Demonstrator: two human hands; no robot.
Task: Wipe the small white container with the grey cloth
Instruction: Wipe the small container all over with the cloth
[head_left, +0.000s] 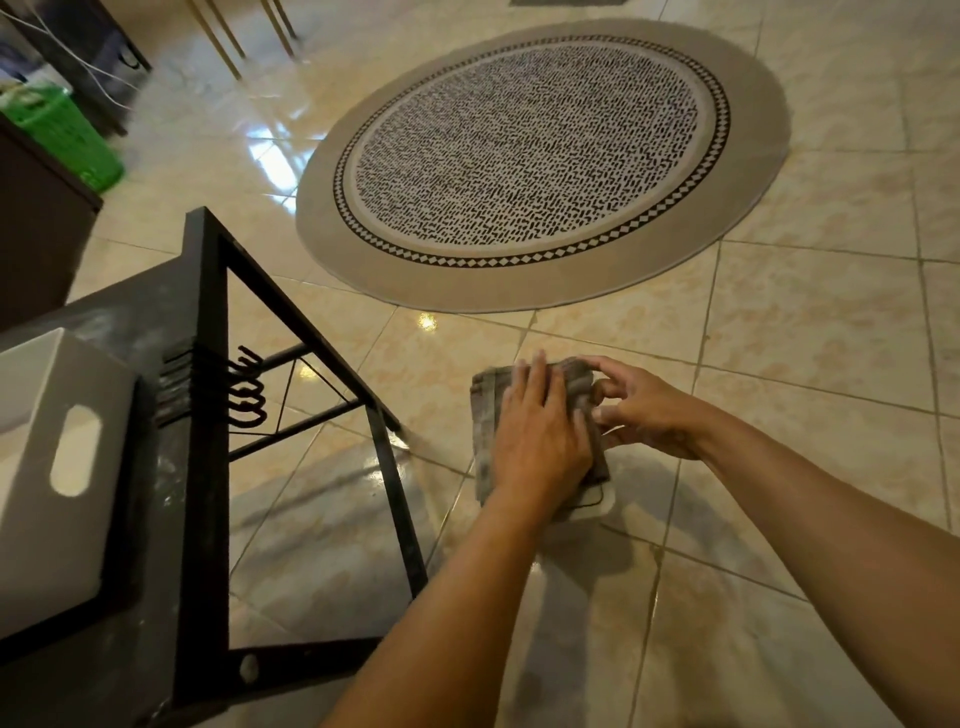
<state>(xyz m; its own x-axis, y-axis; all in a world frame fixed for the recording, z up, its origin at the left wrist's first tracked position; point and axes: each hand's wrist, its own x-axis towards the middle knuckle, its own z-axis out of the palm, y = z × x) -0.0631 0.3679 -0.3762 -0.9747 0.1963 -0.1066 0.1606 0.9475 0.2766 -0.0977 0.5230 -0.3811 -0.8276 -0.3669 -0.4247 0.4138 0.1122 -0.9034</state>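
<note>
Container (602, 506) mostly under grey cloth (485, 410)

Both forearms are bare, with no sleeve in view. The left hand (537, 436) and the right hand (644, 410) show no ring, watch or glove.

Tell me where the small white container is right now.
In the head view, lower centre-right: the small white container is held above the tiled floor, mostly hidden under the grey cloth and the left hand, with the right hand steadying it.
</note>
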